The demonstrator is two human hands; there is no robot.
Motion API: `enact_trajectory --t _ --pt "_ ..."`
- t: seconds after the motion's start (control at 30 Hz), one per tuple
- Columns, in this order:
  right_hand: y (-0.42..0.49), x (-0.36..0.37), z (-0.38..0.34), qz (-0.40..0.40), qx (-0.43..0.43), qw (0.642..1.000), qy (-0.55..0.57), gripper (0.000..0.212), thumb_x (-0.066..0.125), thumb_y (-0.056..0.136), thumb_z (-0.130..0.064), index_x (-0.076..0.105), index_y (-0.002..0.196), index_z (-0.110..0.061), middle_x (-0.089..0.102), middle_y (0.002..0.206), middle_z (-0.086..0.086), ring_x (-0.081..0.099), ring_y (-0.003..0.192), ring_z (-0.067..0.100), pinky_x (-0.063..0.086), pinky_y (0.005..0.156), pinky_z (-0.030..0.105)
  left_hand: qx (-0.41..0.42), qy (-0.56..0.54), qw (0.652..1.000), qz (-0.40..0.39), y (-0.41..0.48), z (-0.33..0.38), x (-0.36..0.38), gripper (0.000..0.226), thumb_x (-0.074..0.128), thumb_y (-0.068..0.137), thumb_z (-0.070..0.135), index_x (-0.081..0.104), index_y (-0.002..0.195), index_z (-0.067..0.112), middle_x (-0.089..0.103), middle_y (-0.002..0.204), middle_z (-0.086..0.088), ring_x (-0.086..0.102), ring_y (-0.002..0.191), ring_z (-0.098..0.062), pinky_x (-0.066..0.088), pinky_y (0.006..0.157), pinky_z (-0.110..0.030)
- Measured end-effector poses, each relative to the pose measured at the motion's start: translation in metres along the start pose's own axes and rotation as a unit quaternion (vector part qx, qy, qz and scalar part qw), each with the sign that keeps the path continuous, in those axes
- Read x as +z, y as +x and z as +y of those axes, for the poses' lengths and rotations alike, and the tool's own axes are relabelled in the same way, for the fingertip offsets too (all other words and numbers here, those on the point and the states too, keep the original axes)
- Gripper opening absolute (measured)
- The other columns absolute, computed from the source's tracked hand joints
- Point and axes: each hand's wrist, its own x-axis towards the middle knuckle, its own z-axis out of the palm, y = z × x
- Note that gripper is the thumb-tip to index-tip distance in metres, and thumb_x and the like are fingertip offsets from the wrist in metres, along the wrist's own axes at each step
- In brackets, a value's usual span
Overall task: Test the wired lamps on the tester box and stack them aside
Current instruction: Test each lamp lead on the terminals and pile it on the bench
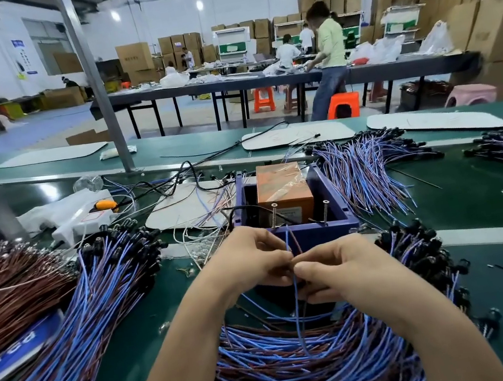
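The left hand (255,261) and right hand (340,272) are pinching one lamp's leads (290,245) in a tight grip, probably readying them for touching the tester box (300,232) screws (275,213)

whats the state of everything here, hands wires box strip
left hand: pinching the lamp wires
right hand: pinching the same wires
lamp wires: held upright in front of the tester box, lamp hidden
tester box: open on top, orange block inside
power strip: orange plug on it
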Motion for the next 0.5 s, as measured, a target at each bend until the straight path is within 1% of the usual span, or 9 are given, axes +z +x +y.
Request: enact_trajectory --t 0.03,0.07,0.13,0.2,0.27,0.37,0.4,0.5 --pt "0.001 -0.001 0.002 0.019 -0.002 1.0 -0.023 0.011 0.062 0.092 -0.017 0.071 0.089 -0.022 0.074 0.084 0.003 0.071 0.08 0.016 0.059 0.075 0.027 -0.005 0.0 1.0 0.009 0.001 -0.001 -0.001 0.012 0.062 0.086 -0.007 0.06 0.077 0.0 0.063 0.063 -0.011 0.065 0.051 -0.015 0.057 0.054 -0.024" --pt "0.001 -0.003 0.003 0.042 -0.001 0.998 -0.043 0.008 0.063 0.091 -0.02 0.07 0.094 -0.021 0.073 0.083 0.003 0.071 0.08 0.015 0.059 0.075 0.028 -0.009 -0.002 1.0 0.018 0.002 -0.002 -0.002 0.012 0.061 0.086 -0.009 0.059 0.077 -0.001 0.061 0.063 -0.013 0.066 0.051 -0.017 0.057 0.053 -0.024" --pt "0.0 -0.01 0.006 0.07 0.01 0.995 -0.075 0.02 0.064 0.091 -0.024 0.068 0.108 -0.016 0.072 0.086 0.003 0.07 0.08 0.015 0.059 0.074 0.028 -0.01 -0.006 0.999 0.031 0.003 -0.002 -0.005 0.011 0.06 0.085 -0.01 0.058 0.077 -0.002 0.06 0.065 -0.015 0.069 0.055 -0.023 0.056 0.053 -0.023" --pt "-0.001 -0.015 0.007 0.071 0.026 0.993 -0.093 0.025 0.062 0.092 -0.028 0.067 0.113 -0.016 0.071 0.089 0.002 0.069 0.083 0.015 0.059 0.073 0.027 -0.01 -0.008 0.999 0.035 0.004 -0.002 -0.007 0.009 0.061 0.085 -0.009 0.059 0.079 -0.002 0.061 0.066 -0.014 0.07 0.059 -0.026 0.055 0.053 -0.023" --pt "-0.001 -0.017 0.008 0.062 0.034 0.992 -0.106 0.026 0.061 0.092 -0.031 0.067 0.114 -0.018 0.071 0.091 0.001 0.069 0.084 0.013 0.058 0.073 0.026 -0.011 0.0 0.999 0.038 0.004 -0.003 -0.007 0.008 0.061 0.085 -0.009 0.059 0.081 -0.002 0.062 0.067 -0.015 0.071 0.06 -0.028 0.056 0.054 -0.024" --pt "0.001 -0.016 0.01 0.059 0.04 0.99 -0.12 0.027 0.061 0.092 -0.034 0.067 0.114 -0.02 0.071 0.09 0.0 0.068 0.085 0.012 0.056 0.085 0.036 -0.016 0.01 0.999 0.04 0.004 -0.003 -0.006 0.008 0.061 0.085 -0.009 0.059 0.082 -0.002 0.062 0.068 -0.016 0.07 0.059 -0.027 0.055 0.053 -0.023" --pt "0.001 -0.016 0.011 0.059 0.04 0.99 -0.12 0.027 0.061 0.092 -0.035 0.067 0.113 -0.02 0.071 0.09 0.0 0.068 0.085 0.012 0.056 0.086 0.037 -0.017 0.012 0.999 0.04 0.004 -0.003 -0.007 0.008 0.061 0.085 -0.009 0.059 0.082 -0.002 0.062 0.068 -0.016 0.07 0.058 -0.026 0.055 0.053 -0.023" --pt "0.002 -0.016 0.01 0.057 0.04 0.99 -0.12 0.026 0.061 0.092 -0.036 0.068 0.111 -0.021 0.071 0.089 0.0 0.068 0.083 0.012 0.057 0.084 0.038 -0.019 0.017 0.999 0.038 0.004 -0.003 -0.009 0.007 0.061 0.085 -0.009 0.059 0.083 -0.003 0.062 0.067 -0.015 0.07 0.058 -0.025 0.055 0.054 -0.022"
